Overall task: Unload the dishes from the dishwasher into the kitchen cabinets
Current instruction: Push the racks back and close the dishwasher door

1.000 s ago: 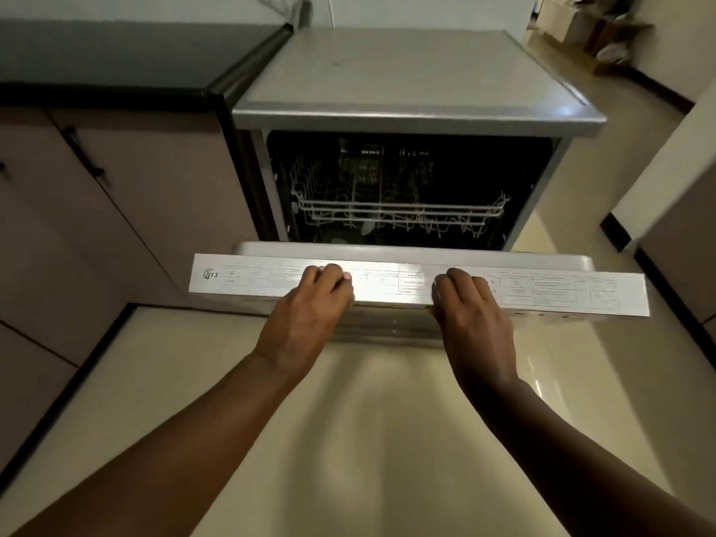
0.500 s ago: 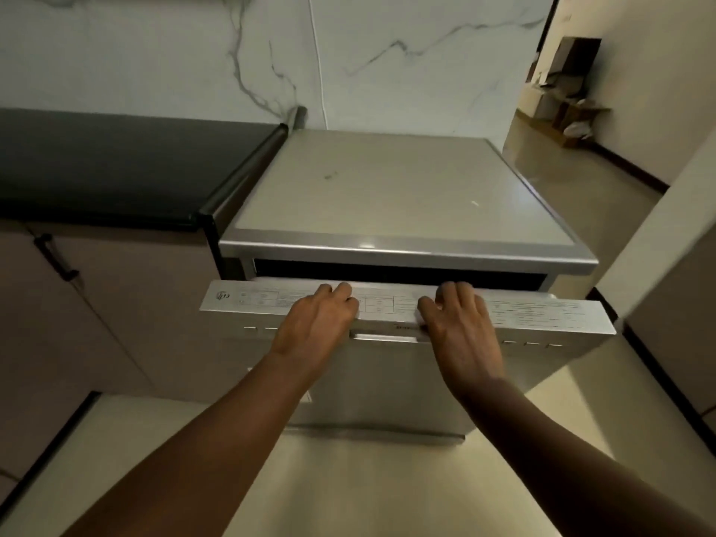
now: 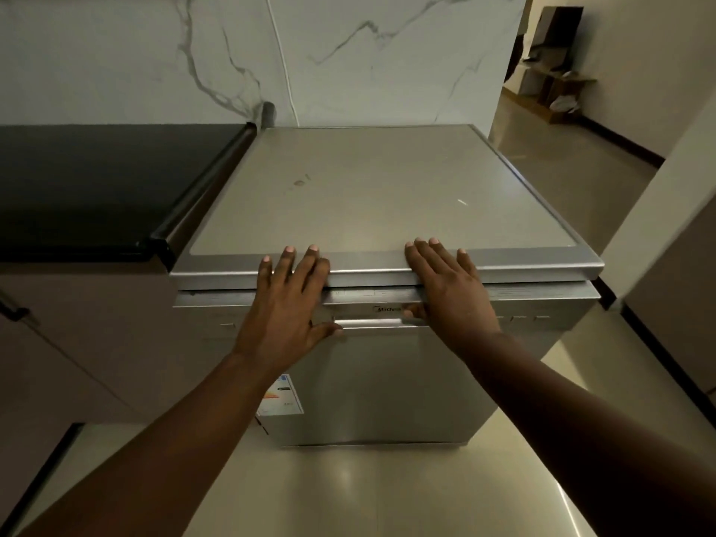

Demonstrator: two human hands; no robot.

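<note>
A silver freestanding dishwasher stands in front of me with its door up against the body. My left hand lies flat on the door's top edge, fingers straight and reaching onto the dishwasher's top lip, thumb by the handle bar. My right hand presses flat on the same edge further right, fingers spread, thumb touching the handle bar. The racks and any dishes inside are hidden.
A black countertop adjoins the dishwasher on the left, over beige base cabinets with a dark handle. A marble wall is behind. A pale wall corner stands at right, with an open passage beyond. Glossy beige floor lies below.
The dishwasher door swung up from nearly flat to against the body, pushed by both hands. The racks inside went out of sight. My fingers straightened onto the top edge.
</note>
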